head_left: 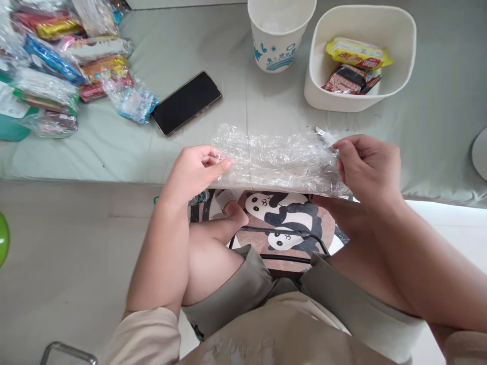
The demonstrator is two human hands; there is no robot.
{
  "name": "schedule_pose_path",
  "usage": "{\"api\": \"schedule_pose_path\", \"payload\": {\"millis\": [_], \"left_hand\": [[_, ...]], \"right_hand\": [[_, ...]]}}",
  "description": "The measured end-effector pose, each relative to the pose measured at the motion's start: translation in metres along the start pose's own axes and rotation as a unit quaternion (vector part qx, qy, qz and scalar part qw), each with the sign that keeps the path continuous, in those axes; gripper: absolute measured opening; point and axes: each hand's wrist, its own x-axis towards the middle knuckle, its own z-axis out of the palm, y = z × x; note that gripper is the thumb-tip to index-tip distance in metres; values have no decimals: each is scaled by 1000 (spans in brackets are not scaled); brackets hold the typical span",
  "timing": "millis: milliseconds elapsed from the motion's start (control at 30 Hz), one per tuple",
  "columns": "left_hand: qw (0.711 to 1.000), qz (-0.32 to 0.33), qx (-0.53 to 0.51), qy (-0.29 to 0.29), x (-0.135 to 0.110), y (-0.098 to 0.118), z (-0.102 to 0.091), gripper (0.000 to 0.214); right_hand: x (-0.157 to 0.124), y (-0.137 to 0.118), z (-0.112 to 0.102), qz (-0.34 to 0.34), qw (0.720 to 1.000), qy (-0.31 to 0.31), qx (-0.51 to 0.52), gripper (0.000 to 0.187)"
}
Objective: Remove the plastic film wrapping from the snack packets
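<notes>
A crumpled sheet of clear plastic wrap (279,159) is stretched between my two hands above the edge of a pale green sheet-covered surface (236,109). My left hand (198,170) pinches its left end with thumb and fingers closed. My right hand (367,165) pinches the right end, fingers curled. My knees in khaki shorts are below.
A black phone (186,103) lies face up left of centre. Behind it stand a white paper cup (279,33) and a white tub (359,56) holding snack packets. Several wrapped snack packs (64,61) are piled at far left. A panda-print mat (283,223) lies under my legs.
</notes>
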Motion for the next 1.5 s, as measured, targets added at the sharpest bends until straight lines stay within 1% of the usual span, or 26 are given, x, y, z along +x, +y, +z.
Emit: {"api": "schedule_pose_path", "payload": {"millis": [33,167,233,300,367,467,567,633,800,867,933,1033,1067,1100,1133,1167,1200,1233,1267,1300,1333,1367,1400,1433,1467,1500], "left_hand": [[1000,-7,5,4,-1,1,-1,25],[999,-39,6,-4,3,0,-3,37],[1000,-24,3,16,10,-1,3,34],[999,7,4,49,16,-2,11,29],[997,27,18,65,21,-3,18,29],[996,26,50,73,25,-3,23,33],[994,28,61,85,27,-4,22,36],[993,34,63,97,28,-3,21,38],[989,60,71,118,32,3,23,44],[987,54,85,126,34,5,25,45],[984,35,113,133,37,6,27,42],[977,3,152,147,40,5,26,28],[975,-9,162,151,39,5,25,25],[972,-17,170,164,37,7,24,26],[966,-11,176,188,32,9,22,30],[959,13,182,216,25,13,22,34],[950,54,188,245,17,17,23,37],[934,124,193,273,7,22,25,36],[925,198,203,253,-2,27,30,32],[917,259,214,216,-11,32,37,29],[911,303,223,170,-19,35,45,31],[906,330,238,118,-24,37,55,36],[906,328,260,68,-27,37,64,41],[908,309,282,29,-28,35,73,46],[911,281,303,0,-28,32,80,50],[913,253,320,-19,-27,28,85,53]], "right_hand": [[0,-1,0,8,1000,-6,-1,17],[1,-4,0,33,999,-14,-15,17],[2,-6,0,41,999,-18,-21,18],[2,-7,-1,44,998,-27,-28,19],[3,-6,-3,43,998,-32,-39,19],[5,1,-7,15,997,-5,-74,19],[8,10,-12,-23,991,31,-129,19],[11,14,-15,-35,986,40,-156,18],[20,14,-14,-47,984,51,-166,13],[25,14,-12,-44,981,49,-180,12],[30,16,-9,-42,978,46,-198,14],[37,20,-8,-53,973,42,-220,21],[38,21,-10,-59,972,43,-225,24],[37,22,-12,-69,970,48,-228,27],[35,21,-15,-85,967,67,-229,30],[30,20,-17,-114,962,99,-229,32],[23,18,-19,-156,952,132,-228,32],[15,16,-18,-213,938,163,-219,32],[4,13,-16,-281,920,181,-205,32],[-7,11,-11,-349,903,164,-190,32],[-17,9,-4,-411,885,132,-174,33],[-26,9,5,-455,871,65,-176,37],[-34,10,14,-464,863,3,-199,42],[-39,12,23,-457,859,-46,-228,49],[-42,16,31,-439,855,-88,-261,56],[-42,20,36,-417,854,-113,-290,64]]}}
